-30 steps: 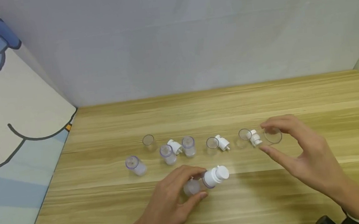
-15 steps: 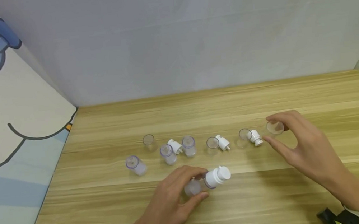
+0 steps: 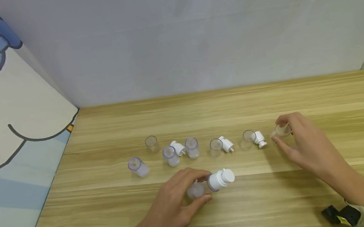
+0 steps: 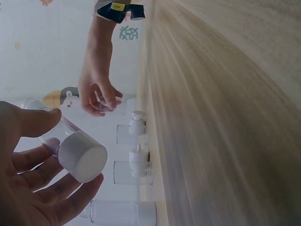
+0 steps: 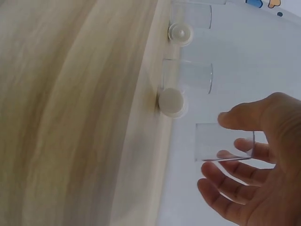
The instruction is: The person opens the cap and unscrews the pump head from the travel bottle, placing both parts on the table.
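Note:
My left hand (image 3: 169, 206) grips a small clear pump bottle, whose white pump top (image 3: 220, 180) points right, tilted above the table. In the left wrist view, the bottle's broad white base (image 4: 83, 157) faces the camera, with the thumb and fingers round the clear body. My right hand (image 3: 316, 155) holds a clear cylindrical cap (image 3: 283, 130) between thumb and fingers. The right wrist view shows this clear cap (image 5: 221, 141) raised off the table. Just left of that hand lies a white pump head (image 3: 259, 139) beside another clear cap (image 3: 249, 135).
Along the table's middle stand more clear caps (image 3: 216, 144), one at the left (image 3: 151, 141). White pump heads lie at the centre (image 3: 226, 145) and among the bottles (image 3: 178, 148). Purple-rimmed clear bottles (image 3: 138, 167) stand on the left. A pale wall (image 3: 209, 52) rises behind.
My right hand has moved right and slightly away with the clear cap, leaving the white pump head farther to its left. The left hand and its pump bottle have hardly moved.

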Available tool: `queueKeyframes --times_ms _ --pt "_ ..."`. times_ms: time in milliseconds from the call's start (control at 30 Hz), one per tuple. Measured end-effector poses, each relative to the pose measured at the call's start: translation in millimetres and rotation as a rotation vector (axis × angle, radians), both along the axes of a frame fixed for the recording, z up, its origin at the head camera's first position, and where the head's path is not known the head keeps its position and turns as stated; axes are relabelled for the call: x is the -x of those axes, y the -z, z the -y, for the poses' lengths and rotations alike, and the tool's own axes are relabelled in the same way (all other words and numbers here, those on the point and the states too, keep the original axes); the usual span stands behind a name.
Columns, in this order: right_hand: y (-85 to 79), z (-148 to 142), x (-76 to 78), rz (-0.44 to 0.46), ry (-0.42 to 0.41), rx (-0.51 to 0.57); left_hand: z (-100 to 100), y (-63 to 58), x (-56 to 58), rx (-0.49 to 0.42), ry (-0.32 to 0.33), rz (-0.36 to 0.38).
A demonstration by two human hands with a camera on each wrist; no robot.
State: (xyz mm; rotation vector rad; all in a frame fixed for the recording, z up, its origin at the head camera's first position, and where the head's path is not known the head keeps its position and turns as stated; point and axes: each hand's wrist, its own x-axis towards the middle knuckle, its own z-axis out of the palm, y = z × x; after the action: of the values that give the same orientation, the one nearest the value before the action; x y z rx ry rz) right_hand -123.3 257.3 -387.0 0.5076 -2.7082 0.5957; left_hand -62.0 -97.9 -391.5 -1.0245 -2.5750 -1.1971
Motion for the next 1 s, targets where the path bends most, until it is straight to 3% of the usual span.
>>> queueKeyframes --times_ms 233,467,767,1000 --pt "7.1 -6 4.9 0.124 0.02 -0.064 0 -0.4 -0.3 0.008 -0.006 0.016" --pt "10.5 -8 7.6 0.17 0.028 -0.108 -1 -2.5 -0.6 0.012 -0.007 0.041" --pt "15.1 -6 11.0 0.159 -0.003 -0.128 -2 -2.2 -0.3 0.021 -0.004 0.056" --pt "12.8 -6 10.4 0.247 0.023 -0.106 -2 -2.4 -0.1 0.021 -0.004 0.062"
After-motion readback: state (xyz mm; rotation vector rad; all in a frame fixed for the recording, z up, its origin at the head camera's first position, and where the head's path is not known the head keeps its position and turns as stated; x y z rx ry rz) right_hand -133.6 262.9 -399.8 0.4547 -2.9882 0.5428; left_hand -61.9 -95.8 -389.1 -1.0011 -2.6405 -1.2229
